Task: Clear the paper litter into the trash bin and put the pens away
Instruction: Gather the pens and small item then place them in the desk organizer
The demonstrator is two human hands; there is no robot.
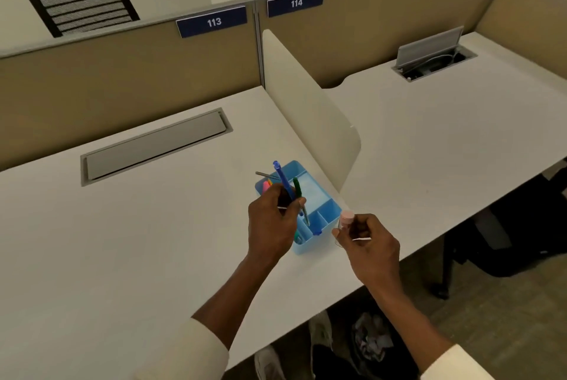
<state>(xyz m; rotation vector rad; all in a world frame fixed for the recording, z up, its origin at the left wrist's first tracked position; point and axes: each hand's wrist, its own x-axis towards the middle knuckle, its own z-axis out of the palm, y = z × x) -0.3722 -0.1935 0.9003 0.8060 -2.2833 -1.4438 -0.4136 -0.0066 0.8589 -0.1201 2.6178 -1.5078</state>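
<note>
A light blue organizer tray (329, 206) with compartments sits on the white desk (122, 241) beside the low divider. My left hand (271, 226) hovers over the tray's near end, gripping a bundle of pens: a blue pen (280, 175) and a green pen (297, 188) stick up from it, with pink and grey ones behind. My right hand (366, 243) is just right of the tray and pinches a small pink cap-like piece (346, 220). Under the desk a dark trash bin (372, 341) holds crumpled paper.
A cream divider (303, 109) separates desk 113 from desk 114 on the right. A closed grey cable hatch (153, 146) lies on the left desk, an open hatch (432, 54) on the right one. A dark chair (521, 226) stands under the right desk.
</note>
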